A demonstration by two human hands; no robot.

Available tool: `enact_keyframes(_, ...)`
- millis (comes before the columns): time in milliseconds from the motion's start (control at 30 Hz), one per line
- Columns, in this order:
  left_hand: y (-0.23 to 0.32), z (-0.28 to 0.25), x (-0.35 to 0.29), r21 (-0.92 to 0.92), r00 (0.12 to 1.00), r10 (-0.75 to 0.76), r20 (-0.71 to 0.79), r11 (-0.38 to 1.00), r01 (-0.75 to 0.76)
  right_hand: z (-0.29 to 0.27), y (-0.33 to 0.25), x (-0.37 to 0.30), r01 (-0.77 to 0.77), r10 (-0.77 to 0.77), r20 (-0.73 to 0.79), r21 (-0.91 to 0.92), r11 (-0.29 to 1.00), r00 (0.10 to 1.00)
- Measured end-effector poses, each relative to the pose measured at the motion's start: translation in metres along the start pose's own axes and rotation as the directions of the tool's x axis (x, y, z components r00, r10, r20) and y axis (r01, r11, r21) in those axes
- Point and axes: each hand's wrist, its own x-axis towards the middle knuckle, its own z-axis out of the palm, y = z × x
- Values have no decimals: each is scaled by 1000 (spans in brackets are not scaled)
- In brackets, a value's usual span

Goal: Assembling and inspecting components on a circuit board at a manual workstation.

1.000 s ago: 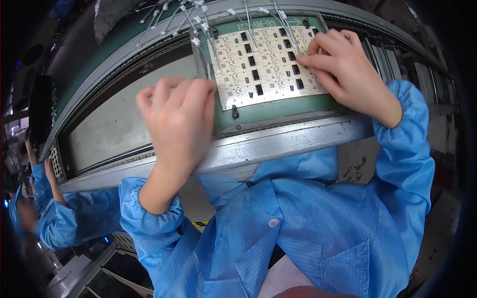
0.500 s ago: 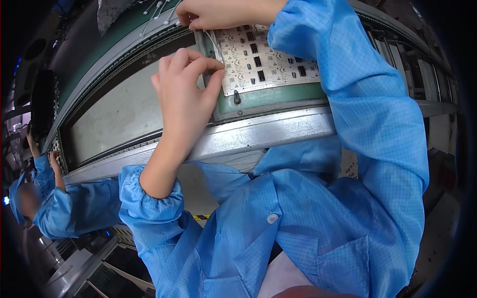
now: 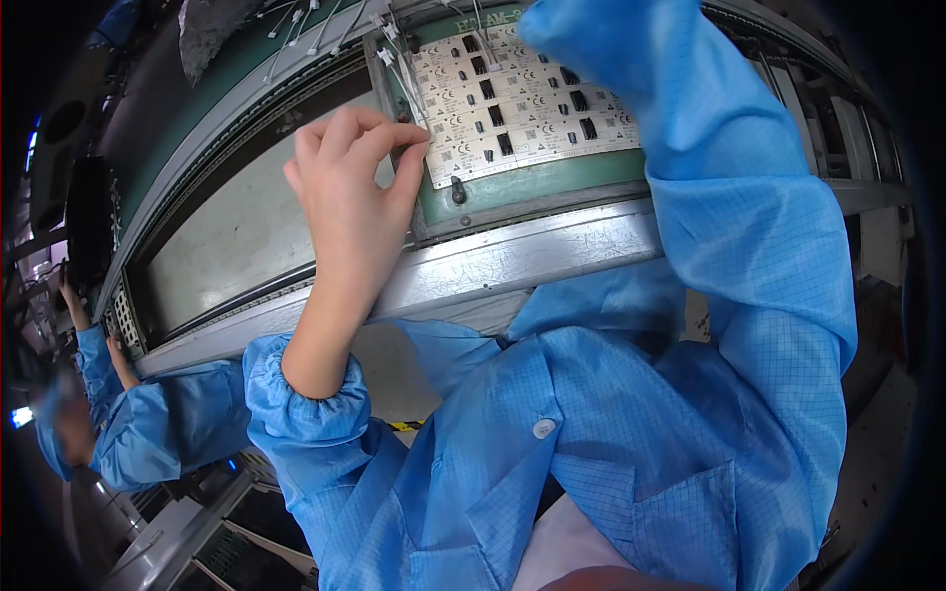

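Change since half a second ago: right arm has reached farther away, its hand now past the top edge of the view; left hand has kept its place at the board's left edge.
Circuit board (image 3: 522, 94): pale, rectangular panel printed with a grid of small marks and rows of black components; it lies in a green carrier tray (image 3: 537, 185) on the far right part of the conveyor, tilted slightly in the view.
Board surroundings: thin white wires (image 3: 399, 69) with small connectors fan out from its far left corner; a dark clamp screw (image 3: 457, 189) sits on the tray just near of the board.
Left hand (image 3: 350, 192): raised, back toward the camera, fingers curled, thumb and fingertips pinched together at the board's near left corner; whether they grip anything there cannot be told.
Right hand: out of view; only the blue sleeve (image 3: 729, 197) shows, crossing over the board's right side.
Conveyor rail (image 3: 512, 261): grey metal, running left to right on the near side of the tray.
Grey panel (image 3: 236, 236): flat, blank, left of the tray.
Co-worker: blue sleeves (image 3: 148, 433) at far left, one hand on the rail.
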Motion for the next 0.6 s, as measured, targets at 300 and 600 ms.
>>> enact_keyframes(300,9,-24,-9,153,967,254,-10,956,-249,-104,-63,-45,-243,244,-5,70,967,970)
enact_keyframes(600,-9,-14,-12,137,992,120,34,983,-124,-79,-1,-116,-153,153,109,936,317,982)
